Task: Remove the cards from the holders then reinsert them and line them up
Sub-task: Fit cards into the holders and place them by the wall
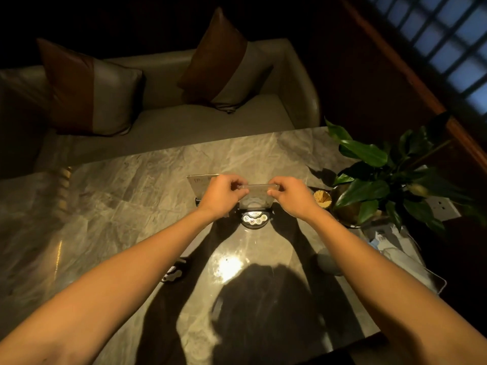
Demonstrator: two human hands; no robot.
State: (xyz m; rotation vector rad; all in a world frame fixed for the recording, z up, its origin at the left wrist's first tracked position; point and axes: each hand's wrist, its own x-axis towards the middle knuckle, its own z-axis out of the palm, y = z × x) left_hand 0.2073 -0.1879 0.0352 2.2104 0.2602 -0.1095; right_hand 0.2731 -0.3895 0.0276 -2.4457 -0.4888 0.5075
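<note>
While both bare forearms reach out over the grey veined marble table (126,196), the left hand (224,196) and the right hand (290,197) each pinch one end of the top edge of a clear acrylic card (257,192). Left thumb and fingers are curled onto its left corner, right thumb and fingers onto its right corner, so both hands are clamped on that one sheet. It stands upright just above a small dark oval holder base (255,219), whose silver face carries a row of small round buttons; any lettering on it is too small to read. Whether the card's lower edge sits in the holder's slot cannot be told.

A second clear card (199,181) stands behind and to the left, partly hidden by the left hand, with faint pale handwriting on it that cannot be read. A second dark holder base (172,273) lies on the table nearer the person, under the left forearm.

To the right stand one round cup of toothpicks (322,198), one broad-leaved green potted plant (369,180) and one clear tray of white packets (403,259) at the table's edge. Beyond the table is one pale sofa (210,117) bearing two brown-and-grey cushions (87,90).
</note>
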